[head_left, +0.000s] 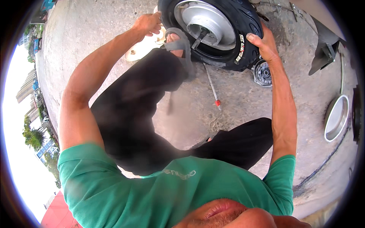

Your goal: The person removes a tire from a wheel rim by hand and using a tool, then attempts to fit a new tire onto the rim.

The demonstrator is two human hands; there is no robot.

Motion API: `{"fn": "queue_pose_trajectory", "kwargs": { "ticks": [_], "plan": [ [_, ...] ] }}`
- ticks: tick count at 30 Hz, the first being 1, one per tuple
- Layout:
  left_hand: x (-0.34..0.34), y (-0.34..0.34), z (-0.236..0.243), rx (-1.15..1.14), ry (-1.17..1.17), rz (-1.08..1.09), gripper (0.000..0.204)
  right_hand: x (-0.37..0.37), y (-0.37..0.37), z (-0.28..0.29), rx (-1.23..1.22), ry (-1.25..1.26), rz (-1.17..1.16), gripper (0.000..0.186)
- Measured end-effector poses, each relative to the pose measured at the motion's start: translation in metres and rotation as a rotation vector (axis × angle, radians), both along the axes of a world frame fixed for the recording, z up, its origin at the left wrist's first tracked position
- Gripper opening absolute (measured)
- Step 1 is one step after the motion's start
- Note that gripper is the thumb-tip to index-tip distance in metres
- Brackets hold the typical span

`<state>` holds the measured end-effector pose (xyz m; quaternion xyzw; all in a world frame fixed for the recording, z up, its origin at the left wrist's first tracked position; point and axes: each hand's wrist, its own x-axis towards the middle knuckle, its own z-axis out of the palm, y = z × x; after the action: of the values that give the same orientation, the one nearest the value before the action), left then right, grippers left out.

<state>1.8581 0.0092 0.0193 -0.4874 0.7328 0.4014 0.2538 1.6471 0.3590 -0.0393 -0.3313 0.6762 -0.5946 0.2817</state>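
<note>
A black scooter tyre [245, 36] on a silver hub rim [207, 21] stands tilted on the ground, with an axle [200, 38] jutting from its middle. My right hand [265, 42] grips the tyre's right side, its thumb laid over the sidewall and its fingers hidden behind. At the tyre's left edge is my left hand [147, 25], fingers curled in; what they hold, if anything, does not show. One of my feet, in a grey sandal [182, 45], sits close against the tyre's lower left.
Below the wheel lies a thin rod with a red piece [217, 102]. A round finned metal part [263, 72] rests by my right wrist. Pale round objects [133, 53] lie behind my foot. Off to the right are a metal pan [336, 117] and a dark angled metal piece [325, 45].
</note>
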Motion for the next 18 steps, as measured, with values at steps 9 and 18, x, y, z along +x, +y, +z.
{"fn": "queue_pose_trajectory", "kwargs": {
  "ticks": [9,18],
  "plan": [
    [0.004,0.205,-0.033,0.707,-0.4,-1.019,0.054,-0.002,0.006,0.001,-0.026,-0.065,0.015,0.088],
    [0.096,0.32,-0.144,0.381,-0.447,-0.205,0.042,-0.011,0.012,-0.023,-0.023,-0.022,0.07,0.083]
  ]
}}
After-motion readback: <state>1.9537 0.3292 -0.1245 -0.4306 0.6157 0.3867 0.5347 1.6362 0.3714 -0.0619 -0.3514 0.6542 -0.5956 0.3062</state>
